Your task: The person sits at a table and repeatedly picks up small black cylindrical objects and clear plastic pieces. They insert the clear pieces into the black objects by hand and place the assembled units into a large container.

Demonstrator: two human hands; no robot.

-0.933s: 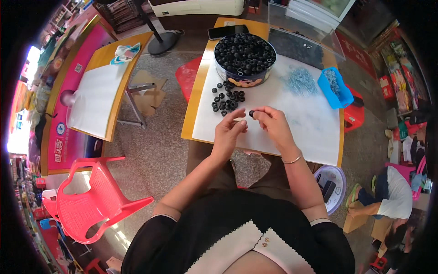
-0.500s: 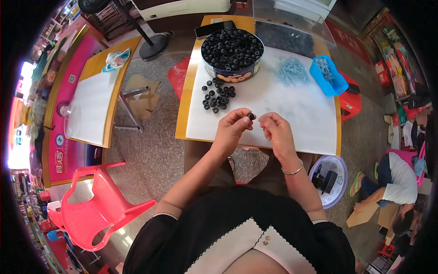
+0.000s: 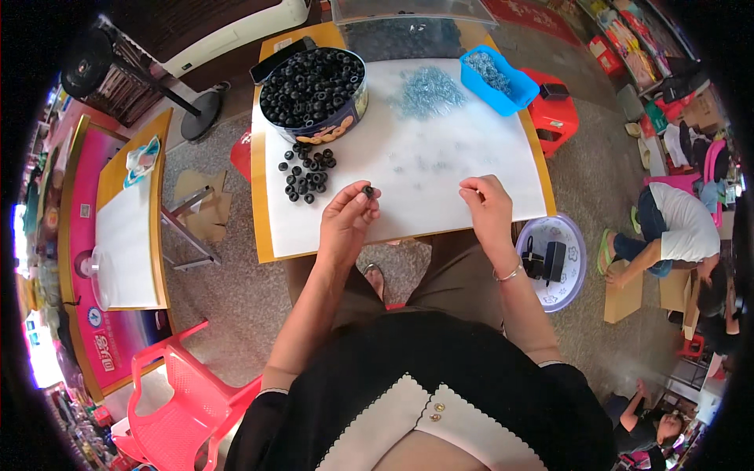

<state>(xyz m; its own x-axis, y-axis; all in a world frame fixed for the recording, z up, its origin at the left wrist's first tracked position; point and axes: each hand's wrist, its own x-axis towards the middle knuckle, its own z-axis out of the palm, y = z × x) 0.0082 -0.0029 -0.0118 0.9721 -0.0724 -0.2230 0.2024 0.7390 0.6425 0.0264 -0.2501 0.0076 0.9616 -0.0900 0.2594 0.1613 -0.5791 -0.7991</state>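
Between the thumb and fingers of my left hand (image 3: 344, 218) is a small black ring-shaped bead (image 3: 367, 191), held above the near edge of the white-topped table (image 3: 385, 216). My right hand (image 3: 488, 208) is apart from it to the right, fingertips pinched together; anything in them is too small to make out. Beyond my left hand lies a loose cluster of similar black beads (image 3: 309, 169). A round tub (image 3: 345, 128) heaped with them stands behind that cluster. Farther back on the table is a scattered pile of tiny bluish, clear-looking pieces (image 3: 428, 93), beside a blue tray (image 3: 514, 104) holding more.
A clear box (image 3: 408, 39) with dark contents sits at the table's far edge; a phone (image 3: 271, 67) lies behind the tub. Right of my legs is a pale purple basin (image 3: 577, 267). A pink chair (image 3: 184, 400) stands at left. Another person (image 3: 683, 220) bends over cardboard at right.
My hands have moved apart, the right one away to the right, while the left keeps the black bead. The whole view has shifted, showing the table farther left and higher.
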